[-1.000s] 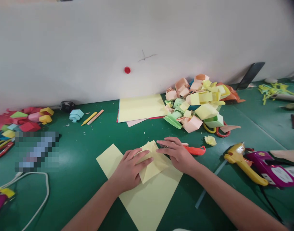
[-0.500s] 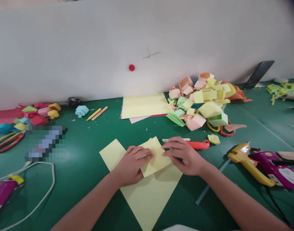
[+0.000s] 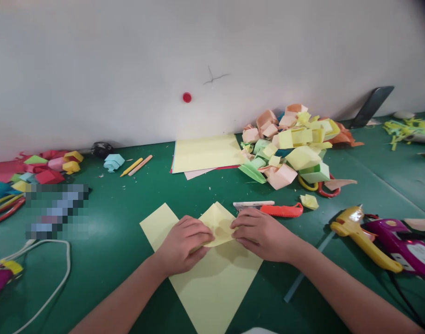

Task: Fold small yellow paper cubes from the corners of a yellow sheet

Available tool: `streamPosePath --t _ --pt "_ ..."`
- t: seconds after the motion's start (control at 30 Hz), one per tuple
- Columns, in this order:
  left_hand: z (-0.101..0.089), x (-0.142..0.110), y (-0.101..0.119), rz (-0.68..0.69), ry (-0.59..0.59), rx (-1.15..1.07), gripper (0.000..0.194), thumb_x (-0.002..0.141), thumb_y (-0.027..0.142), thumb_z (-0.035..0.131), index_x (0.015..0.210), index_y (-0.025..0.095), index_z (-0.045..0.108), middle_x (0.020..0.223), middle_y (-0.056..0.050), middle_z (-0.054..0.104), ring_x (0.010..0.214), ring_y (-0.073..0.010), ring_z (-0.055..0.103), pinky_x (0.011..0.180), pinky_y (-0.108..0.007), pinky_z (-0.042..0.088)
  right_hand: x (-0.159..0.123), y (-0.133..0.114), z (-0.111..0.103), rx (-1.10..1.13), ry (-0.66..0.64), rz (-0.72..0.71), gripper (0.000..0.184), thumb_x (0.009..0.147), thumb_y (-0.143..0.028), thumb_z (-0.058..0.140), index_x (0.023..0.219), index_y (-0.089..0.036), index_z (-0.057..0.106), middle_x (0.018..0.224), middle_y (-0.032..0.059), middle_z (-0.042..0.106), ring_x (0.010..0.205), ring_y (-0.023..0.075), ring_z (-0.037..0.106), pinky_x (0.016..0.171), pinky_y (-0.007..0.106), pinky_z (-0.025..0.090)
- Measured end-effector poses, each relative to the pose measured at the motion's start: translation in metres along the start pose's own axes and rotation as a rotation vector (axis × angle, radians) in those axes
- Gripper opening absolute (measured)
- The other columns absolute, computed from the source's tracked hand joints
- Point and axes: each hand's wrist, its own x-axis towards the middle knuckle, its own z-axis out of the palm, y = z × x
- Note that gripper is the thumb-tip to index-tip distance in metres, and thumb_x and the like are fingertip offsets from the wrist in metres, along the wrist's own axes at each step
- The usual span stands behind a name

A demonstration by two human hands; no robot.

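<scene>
A folded piece of pale yellow paper (image 3: 218, 225) is held between my two hands above the middle of the table. My left hand (image 3: 187, 241) has its fingers curled over the left side of the piece, the thumb below. On the right side, my right hand (image 3: 259, 232) pinches the piece, its fingertips bent over the edge. Under both hands a larger pale yellow sheet (image 3: 217, 283) lies flat, one corner pointing toward me. Just behind my right hand are a red utility knife (image 3: 282, 210) and a white pen (image 3: 254, 203).
Folded paper pieces (image 3: 292, 144) are heaped at the back right, beside a paper stack (image 3: 207, 153). A yellow glue gun (image 3: 367, 239) lies at the right. At the left are a phone (image 3: 57, 211), its white cable (image 3: 69, 264) and scissors (image 3: 7, 208). A wall (image 3: 129, 69) stands behind.
The lower flap of the folded piece has come up, and its front edge now sits higher between my hands. Both hands have turned slightly inward. The view has shifted a little.
</scene>
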Motion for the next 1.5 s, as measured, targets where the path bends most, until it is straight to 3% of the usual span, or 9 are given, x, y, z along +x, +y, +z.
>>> streamPosePath --t 0.27,0.53,0.73,0.83,0.93,1.07,1.3,1.5 --pt "0.000 0.002 0.000 -0.050 -0.126 -0.025 0.018 0.098 0.029 0.056 0.104 0.023 0.072 0.106 -0.006 0.070 0.098 -0.0199 0.062 0.086 -0.036 0.042 0.002 -0.003 0.000 0.025 -0.078 0.091 0.012 0.090 -0.013 0.058 0.088 -0.021 0.066 0.109 0.0047 0.069 0.105 0.0221 0.057 0.103 0.045 0.044" --pt "0.000 0.001 -0.001 -0.081 -0.136 -0.016 0.013 0.094 0.029 0.063 0.100 0.025 0.074 0.107 -0.005 0.069 0.099 -0.0202 0.062 0.087 -0.036 0.043 -0.001 -0.006 0.000 0.024 -0.108 0.117 0.005 0.088 -0.023 0.067 0.093 -0.023 0.065 0.115 0.0044 0.066 0.110 0.0233 0.056 0.102 0.045 0.042" --pt "0.003 0.001 0.000 -0.036 -0.141 0.019 0.011 0.092 0.025 0.063 0.099 0.024 0.071 0.106 -0.004 0.070 0.100 -0.0205 0.062 0.087 -0.038 0.042 0.001 -0.006 0.005 0.010 -0.071 0.082 0.010 0.094 -0.018 0.058 0.092 -0.023 0.067 0.108 0.0044 0.068 0.104 0.0207 0.058 0.095 0.040 0.044" --pt "0.002 0.001 0.001 -0.051 -0.148 0.029 0.019 0.089 0.021 0.064 0.107 0.025 0.069 0.111 -0.004 0.070 0.104 -0.0223 0.061 0.089 -0.039 0.042 0.002 -0.005 0.005 0.013 -0.054 0.071 0.013 0.094 -0.017 0.056 0.091 -0.022 0.067 0.106 0.0044 0.069 0.101 0.0199 0.059 0.094 0.039 0.045" --pt "0.002 0.001 0.002 -0.074 -0.133 0.031 0.028 0.087 0.020 0.065 0.115 0.024 0.066 0.116 -0.005 0.069 0.109 -0.0236 0.061 0.092 -0.041 0.042 0.003 -0.005 0.005 0.020 -0.047 0.062 0.013 0.094 -0.016 0.056 0.090 -0.022 0.067 0.105 0.0041 0.070 0.099 0.0194 0.060 0.096 0.040 0.044" --pt "0.004 0.002 0.001 -0.061 -0.066 0.037 0.017 0.095 0.017 0.057 0.107 0.023 0.068 0.111 -0.005 0.071 0.105 -0.0202 0.063 0.090 -0.038 0.045 0.004 -0.006 0.004 0.045 -0.054 0.065 0.014 0.092 -0.013 0.056 0.090 -0.022 0.066 0.104 0.0036 0.071 0.097 0.0187 0.062 0.098 0.040 0.044" --pt "0.006 0.001 -0.001 -0.045 -0.041 0.068 0.023 0.091 0.012 0.057 0.108 0.023 0.069 0.110 -0.007 0.071 0.106 -0.0213 0.064 0.090 -0.039 0.049 0.001 -0.007 0.004 0.049 -0.088 0.148 0.030 0.090 -0.022 0.065 0.120 -0.023 0.063 0.114 0.0069 0.069 0.106 0.0235 0.060 0.098 0.043 0.044" --pt "0.009 -0.001 -0.005 -0.014 -0.036 0.084 0.033 0.089 0.007 0.053 0.113 0.022 0.069 0.117 -0.008 0.071 0.112 -0.0237 0.064 0.092 -0.042 0.052 0.003 -0.011 0.006 0.038 -0.105 0.132 0.027 0.089 -0.018 0.064 0.114 -0.025 0.069 0.116 0.0065 0.069 0.107 0.0233 0.060 0.099 0.044 0.044"
